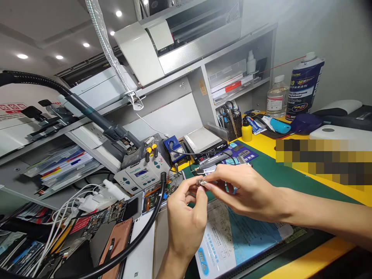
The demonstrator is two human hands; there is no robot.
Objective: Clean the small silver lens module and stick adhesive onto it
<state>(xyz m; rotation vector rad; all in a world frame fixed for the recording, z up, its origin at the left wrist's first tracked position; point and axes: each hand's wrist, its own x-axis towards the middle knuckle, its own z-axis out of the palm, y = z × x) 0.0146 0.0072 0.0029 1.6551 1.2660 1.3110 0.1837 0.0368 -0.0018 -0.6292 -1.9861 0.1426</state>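
Observation:
A tiny silvery metal part (199, 181) is pinched at the fingertips of both hands, above the green work mat (287, 180); its exact kind is too small to make out. My left hand (187, 217) is closed, thumb and forefinger pressed on the part from the left. From the right, my right hand (247, 190) meets it with thumb and forefinger brought together at the part's right end. Below the hands lies a blue and white printed sheet (241, 242). Just behind my fingers, a small brush-like tool (207, 169) is partly hidden.
A black flexible hose (158, 211) arches close to the left hand. Behind stand a soldering station (142, 174), a flat grey-topped device (205, 140) and a mesh pen holder (234, 124). At left lie phones (141, 244) and cables. A spray can (303, 89) stands at back right.

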